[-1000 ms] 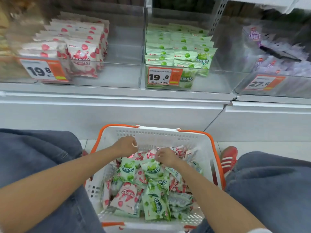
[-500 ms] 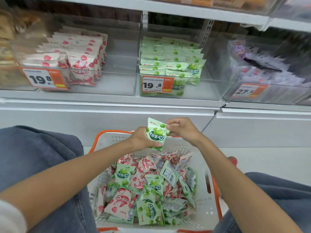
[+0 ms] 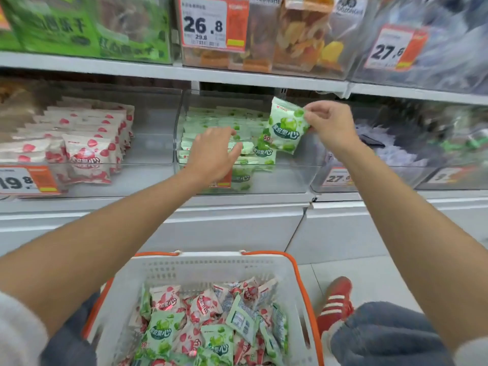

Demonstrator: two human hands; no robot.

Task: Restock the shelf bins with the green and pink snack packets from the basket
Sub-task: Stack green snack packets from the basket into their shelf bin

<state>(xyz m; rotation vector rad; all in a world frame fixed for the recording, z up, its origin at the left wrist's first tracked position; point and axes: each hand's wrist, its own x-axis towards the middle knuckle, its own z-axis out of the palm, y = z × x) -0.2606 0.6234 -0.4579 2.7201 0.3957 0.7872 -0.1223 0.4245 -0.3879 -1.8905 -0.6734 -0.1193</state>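
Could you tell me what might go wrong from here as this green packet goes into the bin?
1. The right hand pinches the green packet only by one edge, so it may slip and drop short of the green bin.
2. The left hand reaches over the stacked packets there; nudging them could topple the leaning front ones.

Lower shelf (image 3: 237, 200) carries clear bins side by side: pink-packet bin (image 3: 153, 151) left, green-packet bin (image 3: 295, 178) centre, third bin (image 3: 383, 178) right, contents blurred. Upper shelf (image 3: 118, 67) holds more clear snack bins (image 3: 264, 35). Tiled floor (image 3: 375, 276) carries the white orange-rimmed basket (image 3: 206, 270).
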